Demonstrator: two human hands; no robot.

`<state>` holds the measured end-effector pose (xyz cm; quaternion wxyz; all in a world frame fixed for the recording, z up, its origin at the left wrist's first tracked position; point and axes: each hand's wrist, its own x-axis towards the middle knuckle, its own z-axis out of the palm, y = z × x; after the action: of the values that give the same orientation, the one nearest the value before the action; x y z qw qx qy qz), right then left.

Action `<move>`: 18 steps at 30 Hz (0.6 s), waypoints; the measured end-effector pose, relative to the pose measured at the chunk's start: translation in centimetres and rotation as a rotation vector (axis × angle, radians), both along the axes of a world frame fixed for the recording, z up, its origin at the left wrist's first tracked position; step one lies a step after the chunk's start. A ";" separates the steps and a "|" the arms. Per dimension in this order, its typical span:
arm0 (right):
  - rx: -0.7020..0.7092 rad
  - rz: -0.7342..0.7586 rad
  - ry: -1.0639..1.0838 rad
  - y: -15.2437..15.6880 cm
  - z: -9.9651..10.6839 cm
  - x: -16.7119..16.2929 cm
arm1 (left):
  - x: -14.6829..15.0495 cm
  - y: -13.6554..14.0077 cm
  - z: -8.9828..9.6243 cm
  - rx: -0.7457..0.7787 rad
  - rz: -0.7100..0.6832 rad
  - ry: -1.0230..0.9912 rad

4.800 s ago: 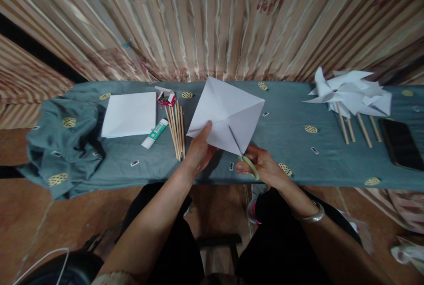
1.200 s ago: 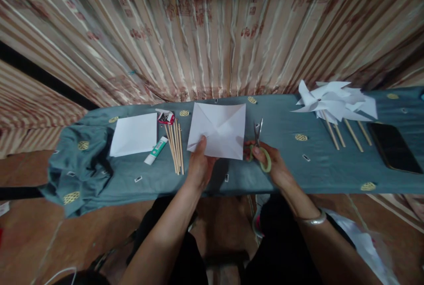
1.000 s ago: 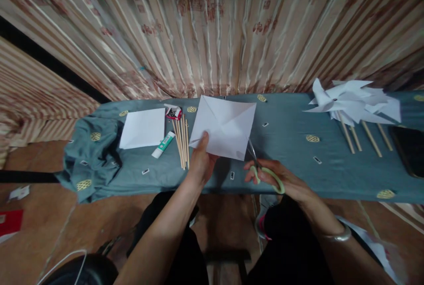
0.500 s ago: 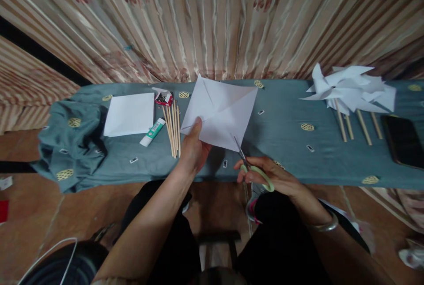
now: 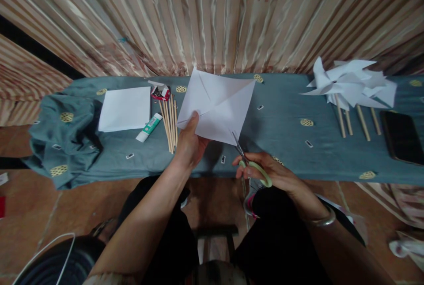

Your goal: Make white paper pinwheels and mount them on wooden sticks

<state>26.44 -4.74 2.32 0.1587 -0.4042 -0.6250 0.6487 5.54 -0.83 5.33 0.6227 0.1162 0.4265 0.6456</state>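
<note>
A square white sheet of paper (image 5: 220, 104) is held up over the cloth, with diagonal creases and slits running in from some corners. My left hand (image 5: 190, 141) pinches its lower left side, thumb on top and fingers beneath. In my right hand (image 5: 260, 166) is a pair of scissors (image 5: 243, 155) with light green handles, my fingers through the loops. The scissor blades meet the paper at its near corner, where a short cut line shows.
On the blue-green cloth (image 5: 281, 144) at left lie a paper stack (image 5: 126, 108), a glue stick (image 5: 149, 127), wooden sticks (image 5: 168, 121) and a red box of small metal pieces (image 5: 160, 92). At right are paper pinwheels (image 5: 354, 84) and a phone (image 5: 402, 137). A pleated curtain (image 5: 215, 20) hangs behind.
The whole view has shifted slightly, so everything appears a little higher. Both hands keep their holds on the paper and scissors, and the blades stay at the near corner.
</note>
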 end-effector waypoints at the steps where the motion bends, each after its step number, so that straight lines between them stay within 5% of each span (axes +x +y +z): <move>1: -0.005 -0.003 -0.003 0.0 0.1 0.0 | 0.0 0.0 0.0 -0.003 0.000 0.003; 18: -0.064 -0.076 0.007 0.1 0.6 -0.7 | 0.1 -0.4 0.3 -0.007 -0.048 -0.007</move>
<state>25.77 -4.59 2.93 0.1725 -0.4305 -0.5875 0.6632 5.63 -1.23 5.63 0.6398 0.1220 0.4237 0.6295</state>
